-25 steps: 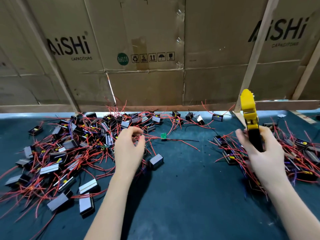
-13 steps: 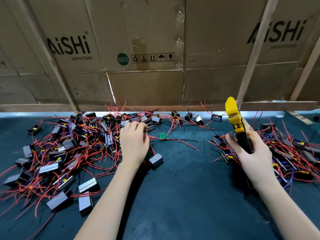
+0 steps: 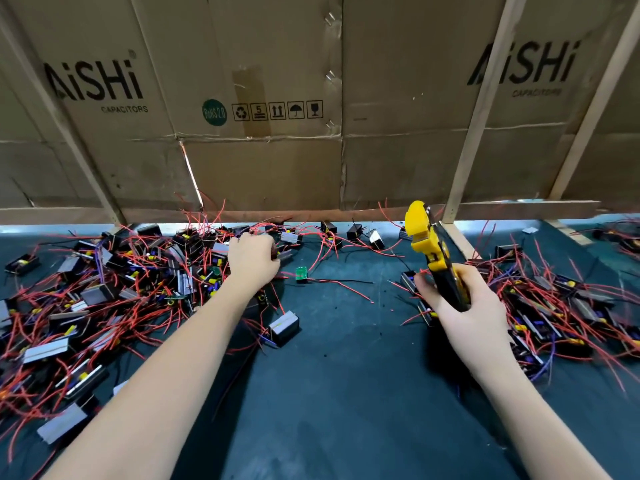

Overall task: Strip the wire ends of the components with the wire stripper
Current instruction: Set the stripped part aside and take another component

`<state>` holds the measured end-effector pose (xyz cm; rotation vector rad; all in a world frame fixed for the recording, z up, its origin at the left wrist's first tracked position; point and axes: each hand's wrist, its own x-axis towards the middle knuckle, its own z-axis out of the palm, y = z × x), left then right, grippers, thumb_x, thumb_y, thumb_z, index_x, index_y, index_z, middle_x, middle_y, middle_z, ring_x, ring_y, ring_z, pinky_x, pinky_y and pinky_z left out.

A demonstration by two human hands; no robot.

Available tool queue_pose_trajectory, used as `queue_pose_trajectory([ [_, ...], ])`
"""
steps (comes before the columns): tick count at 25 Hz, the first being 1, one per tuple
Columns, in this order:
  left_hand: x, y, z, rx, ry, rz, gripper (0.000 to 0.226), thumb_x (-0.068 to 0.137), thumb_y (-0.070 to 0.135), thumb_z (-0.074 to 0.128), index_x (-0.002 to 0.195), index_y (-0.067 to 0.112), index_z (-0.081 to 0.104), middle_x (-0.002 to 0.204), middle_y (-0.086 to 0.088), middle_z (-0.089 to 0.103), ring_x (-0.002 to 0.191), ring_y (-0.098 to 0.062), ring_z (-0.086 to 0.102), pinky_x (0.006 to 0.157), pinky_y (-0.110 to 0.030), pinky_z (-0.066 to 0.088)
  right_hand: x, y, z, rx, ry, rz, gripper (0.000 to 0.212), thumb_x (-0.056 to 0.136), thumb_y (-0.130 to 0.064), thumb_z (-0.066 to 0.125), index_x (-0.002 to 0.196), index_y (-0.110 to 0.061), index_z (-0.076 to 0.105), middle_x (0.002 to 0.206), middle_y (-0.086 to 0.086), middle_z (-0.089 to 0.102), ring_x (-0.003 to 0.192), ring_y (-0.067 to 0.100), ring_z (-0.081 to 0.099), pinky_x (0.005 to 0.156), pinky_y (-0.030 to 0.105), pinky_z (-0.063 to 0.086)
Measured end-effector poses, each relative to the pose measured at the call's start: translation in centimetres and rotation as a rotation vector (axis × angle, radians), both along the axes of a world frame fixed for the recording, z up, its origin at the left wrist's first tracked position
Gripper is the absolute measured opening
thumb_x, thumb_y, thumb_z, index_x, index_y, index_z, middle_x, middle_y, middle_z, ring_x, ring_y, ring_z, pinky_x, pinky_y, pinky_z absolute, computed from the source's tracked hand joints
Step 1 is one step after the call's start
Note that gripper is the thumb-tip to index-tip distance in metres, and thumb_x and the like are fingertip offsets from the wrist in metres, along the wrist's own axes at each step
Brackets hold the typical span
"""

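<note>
We're at the pick step: left hand [image 3: 254, 261] reaches into the left pile of components [image 3: 114, 289], fingers curled over the far edge, can't tell if it grips one yet. Right hand [image 3: 465, 306] holds the yellow wire stripper [image 3: 427, 245] upright, nose up. Next: lift one unit out, feed its red lead into the stripper; leads are tangled, expect snags.

Left hand [image 3: 254, 259] curled into left component pile [image 3: 104, 292], grip contents unclear. Right hand [image 3: 460, 303] grips yellow wire stripper [image 3: 431, 247], head up, beside right pile [image 3: 568, 306].
</note>
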<state>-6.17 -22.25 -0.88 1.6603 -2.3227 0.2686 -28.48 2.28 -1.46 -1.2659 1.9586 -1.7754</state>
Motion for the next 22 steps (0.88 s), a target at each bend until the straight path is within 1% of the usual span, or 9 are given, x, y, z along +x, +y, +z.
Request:
queue_pose_trajectory([
  [4, 0.7, 2.3, 3.7, -0.168, 0.478, -0.143, 0.024, 0.081, 0.022, 0.068, 0.105, 0.023, 0.07, 0.102, 0.002, 0.071, 0.106, -0.027, 0.057, 0.09, -0.037, 0.036, 0.1, -0.1, 0.1, 0.004, 0.013, -0.003, 0.03, 0.077, -0.047, 0.074, 0.097, -0.028, 0.063, 0.088, -0.01, 0.067, 0.08, -0.006, 0.056, 0.064, 0.002, 0.036],
  [7, 1.8, 6.3, 8.0, -0.196, 0.881, -0.44, 0.026, 0.076, 0.021, 0.075, 0.101, 0.026, 0.069, 0.089, 0.014, 0.066, 0.088, -0.011, 0.06, 0.084, -0.027, 0.045, 0.1, 0.0, 0.1, -0.007, 0.026, -0.011, 0.029, 0.077, -0.046, 0.075, 0.096, -0.027, 0.063, 0.085, -0.011, 0.067, 0.078, -0.006, 0.056, 0.063, 0.002, 0.036],
  [8, 2.3, 7.9, 8.9, -0.131, 0.881, -0.569, 0.026, 0.073, 0.022, 0.077, 0.098, 0.026, 0.068, 0.086, 0.016, 0.066, 0.081, -0.005, 0.06, 0.077, -0.019, 0.045, 0.1, 0.0, 0.1, -0.012, 0.029, -0.019, 0.029, 0.077, -0.045, 0.075, 0.096, -0.027, 0.064, 0.084, -0.012, 0.066, 0.078, -0.007, 0.056, 0.064, 0.002, 0.036],
  [10, 2.5, 11.1, 8.9, 0.095, 0.64, -0.724, 0.024, 0.068, 0.023, 0.076, 0.091, 0.025, 0.067, 0.081, 0.014, 0.067, 0.071, -0.003, 0.06, 0.068, -0.016, 0.046, 0.0, 0.0, 0.2, -0.015, 0.025, -0.039, 0.029, 0.077, -0.046, 0.076, 0.096, -0.027, 0.064, 0.082, -0.014, 0.066, 0.077, -0.006, 0.056, 0.065, 0.002, 0.036],
  [13, 1.1, 15.0, 5.1, 0.411, 0.059, -0.596, 0.023, 0.069, 0.025, 0.076, 0.087, 0.022, 0.062, 0.084, 0.006, 0.067, 0.082, -0.018, 0.064, 0.069, -0.027, 0.05, -0.3, 0.1, 0.2, -0.017, 0.006, -0.068, 0.03, 0.077, -0.049, 0.075, 0.094, -0.028, 0.063, 0.077, -0.022, 0.063, 0.075, -0.007, 0.054, 0.064, 0.003, 0.036],
  [15, 0.5, 15.7, 3.2, 0.541, -0.107, -0.488, 0.03, 0.071, 0.034, 0.079, 0.088, 0.025, 0.057, 0.09, 0.003, 0.064, 0.093, -0.023, 0.063, 0.074, -0.03, 0.05, -0.3, 0.1, 0.3, -0.032, -0.004, -0.067, 0.03, 0.077, -0.048, 0.075, 0.093, -0.026, 0.063, 0.074, -0.025, 0.061, 0.071, -0.007, 0.053, 0.063, 0.003, 0.037],
  [18, 0.5, 15.0, 3.1, 0.52, -0.048, -0.441, 0.046, 0.068, 0.054, 0.078, 0.099, 0.025, 0.06, 0.094, 0.009, 0.064, 0.094, -0.018, 0.062, 0.081, -0.032, 0.051, -0.5, 0.2, 0.4, -0.041, 0.001, -0.066, 0.031, 0.076, -0.05, 0.074, 0.093, -0.027, 0.063, 0.08, -0.023, 0.062, 0.073, -0.007, 0.053, 0.063, 0.002, 0.036],
  [20, 0.0, 14.9, 2.6, 0.469, 0.151, -0.472, 0.043, 0.075, 0.054, 0.074, 0.104, 0.025, 0.065, 0.095, 0.01, 0.067, 0.093, -0.014, 0.063, 0.084, -0.03, 0.051, -0.5, 0.2, 0.4, -0.032, 0.021, -0.068, 0.03, 0.076, -0.05, 0.075, 0.093, -0.029, 0.063, 0.08, -0.024, 0.062, 0.075, -0.008, 0.054, 0.064, 0.002, 0.036],
  [22, -0.9, 15.5, 1.6, 0.513, 0.316, -0.547, 0.029, 0.08, 0.045, 0.074, 0.099, 0.023, 0.071, 0.092, 0.01, 0.071, 0.09, -0.01, 0.065, 0.084, -0.027, 0.05, -0.4, 0.2, 0.3, -0.019, 0.037, -0.075, 0.032, 0.075, -0.05, 0.075, 0.094, -0.029, 0.064, 0.081, -0.02, 0.064, 0.078, -0.007, 0.056, 0.065, 0.003, 0.037],
])
